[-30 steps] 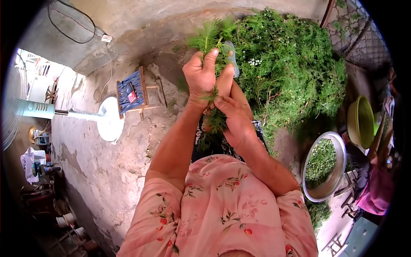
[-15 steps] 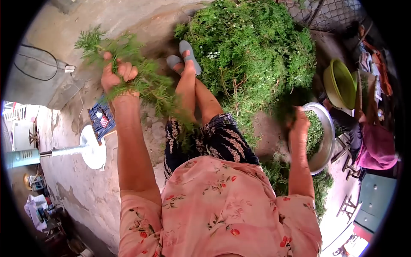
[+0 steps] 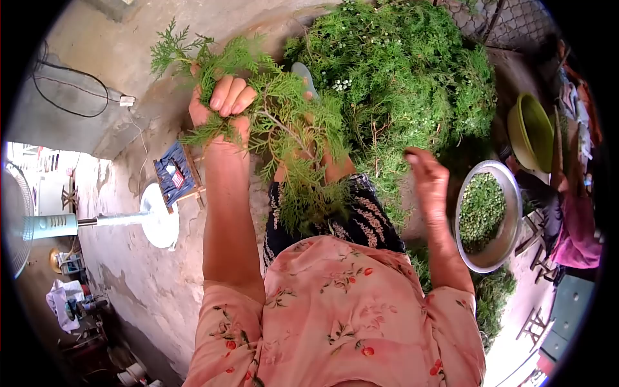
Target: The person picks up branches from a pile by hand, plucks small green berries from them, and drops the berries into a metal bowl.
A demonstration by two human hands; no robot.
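Observation:
My left hand (image 3: 225, 103) is closed around a leafy evergreen branch (image 3: 280, 119). Its green sprays hang over my lap and stick out past my fingers. My right hand (image 3: 427, 174) is held between the branch and a metal basin (image 3: 520, 216), its fingers curled in. Whether anything is inside those fingers is hidden. Small pale-green cones or seed pods (image 3: 482, 209) fill much of the basin, to the right of my right hand. Ahead of me lies a big pile of cut evergreen branches (image 3: 393, 84), with pale cones among the leaves.
A yellow-green tub (image 3: 538, 132) stands beyond the basin at right. To my left are a standing fan (image 3: 55, 226) with a white round base (image 3: 160, 222) and a small stool (image 3: 180, 174) with a blue top. More green cuttings (image 3: 493, 300) lie by my right side.
My right hand has moved left, away from the basin's rim. The left hand still grips the branch, which now hangs more fully in front of my legs. The view has shifted slightly.

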